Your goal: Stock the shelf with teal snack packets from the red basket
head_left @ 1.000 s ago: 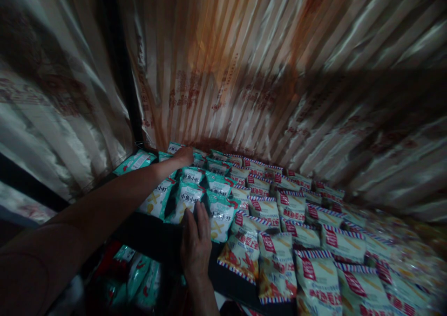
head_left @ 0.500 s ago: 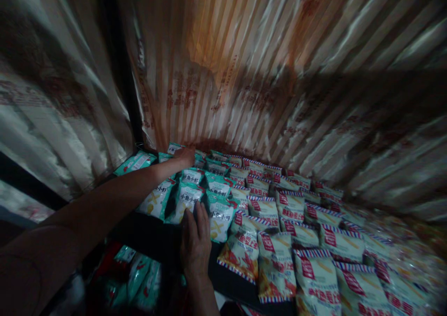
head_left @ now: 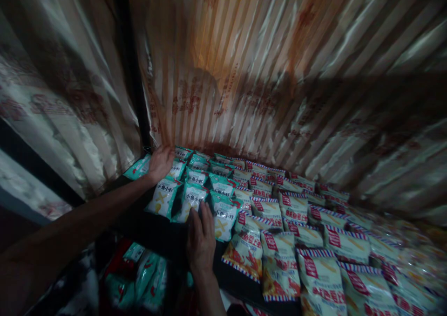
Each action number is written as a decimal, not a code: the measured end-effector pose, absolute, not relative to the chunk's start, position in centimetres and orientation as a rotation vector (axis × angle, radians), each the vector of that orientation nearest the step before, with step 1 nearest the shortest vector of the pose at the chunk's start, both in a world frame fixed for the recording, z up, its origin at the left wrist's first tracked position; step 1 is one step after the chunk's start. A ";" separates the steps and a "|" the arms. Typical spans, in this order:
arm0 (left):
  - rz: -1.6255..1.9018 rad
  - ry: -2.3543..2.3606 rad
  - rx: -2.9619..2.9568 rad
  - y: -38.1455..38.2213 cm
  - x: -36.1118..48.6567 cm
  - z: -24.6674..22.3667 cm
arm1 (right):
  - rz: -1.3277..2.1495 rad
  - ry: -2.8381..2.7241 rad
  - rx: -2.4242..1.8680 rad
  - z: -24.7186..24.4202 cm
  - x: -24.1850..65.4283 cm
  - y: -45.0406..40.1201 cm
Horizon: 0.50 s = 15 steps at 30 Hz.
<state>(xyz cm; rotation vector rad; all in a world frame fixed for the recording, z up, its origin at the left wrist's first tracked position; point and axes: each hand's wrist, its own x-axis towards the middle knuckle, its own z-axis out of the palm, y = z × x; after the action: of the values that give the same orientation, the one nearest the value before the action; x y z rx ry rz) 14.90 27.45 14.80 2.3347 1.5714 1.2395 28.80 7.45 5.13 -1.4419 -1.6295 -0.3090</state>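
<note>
Left hand (head_left: 161, 163) shifted leftward, half-open, hold unclear; right hand (head_left: 201, 234) open, empty, at two front green bags (head_left: 193, 198).

From my end of the feed I can make out 小鱼小虾 in dark characters on the teal-and-white packet (head_left: 193, 204) at the right hand's (head_left: 201, 239) fingertips, and the same on the teal-and-white packet (head_left: 163, 198) just below the left hand (head_left: 161, 163). Striped-edge bags (head_left: 281, 264) right of the right hand have big red characters plus a red label block, too blurry for me to spell out. Red print on the shiny sheeting (head_left: 223, 87) beyond both hands? Can't read that either, sorry.
</note>
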 end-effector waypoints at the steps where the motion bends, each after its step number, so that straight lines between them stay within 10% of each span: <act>1: 1.283 1.582 2.288 26.9 14.0 14.1 | -0.312 -1.633 -1.440 5.1 28.8 7.5; 15: 1.271 1.563 1.670 20.4 12.6 7.5 | -0.330 -1.639 -1.388 4.9 28.8 7.6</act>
<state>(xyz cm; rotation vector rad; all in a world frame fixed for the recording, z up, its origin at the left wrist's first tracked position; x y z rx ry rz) 12.57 20.40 7.54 1.6698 1.5629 1.2712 28.82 7.63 4.86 -1.3884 -1.6394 -0.3303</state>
